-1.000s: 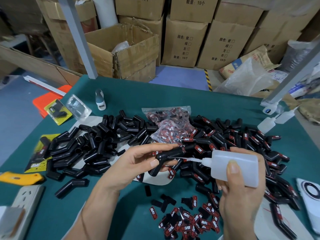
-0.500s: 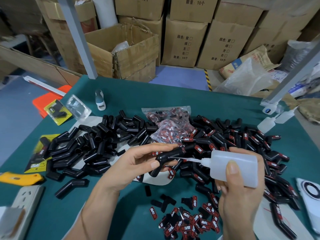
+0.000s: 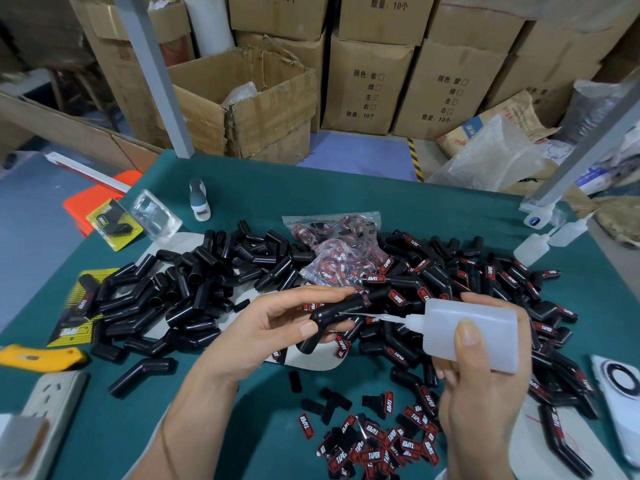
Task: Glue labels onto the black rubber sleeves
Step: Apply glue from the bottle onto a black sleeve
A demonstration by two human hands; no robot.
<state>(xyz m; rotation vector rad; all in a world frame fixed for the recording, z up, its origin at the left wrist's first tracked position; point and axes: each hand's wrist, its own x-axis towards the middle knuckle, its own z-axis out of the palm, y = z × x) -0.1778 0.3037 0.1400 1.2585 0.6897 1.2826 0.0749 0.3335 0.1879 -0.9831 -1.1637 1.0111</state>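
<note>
My left hand (image 3: 266, 332) holds a bent black rubber sleeve (image 3: 329, 315) between thumb and fingers above the table. My right hand (image 3: 481, 386) grips a translucent glue bottle (image 3: 474, 332) lying sideways, its thin nozzle touching the sleeve's upper side. A heap of unlabelled sleeves (image 3: 180, 289) lies to the left. Sleeves with red labels (image 3: 502, 282) are piled to the right. Loose red-and-black labels (image 3: 377, 445) lie scattered near the front edge, and a clear bag of labels (image 3: 339, 251) sits behind the hands.
A yellow utility knife (image 3: 38, 356) and a white power strip (image 3: 45, 403) lie at the front left. Two spare glue bottles (image 3: 547, 240) stand at the right by a grey post (image 3: 588, 147). A phone (image 3: 620, 386) lies at the right edge. Cardboard boxes (image 3: 367, 81) stand behind the green table (image 3: 433, 209).
</note>
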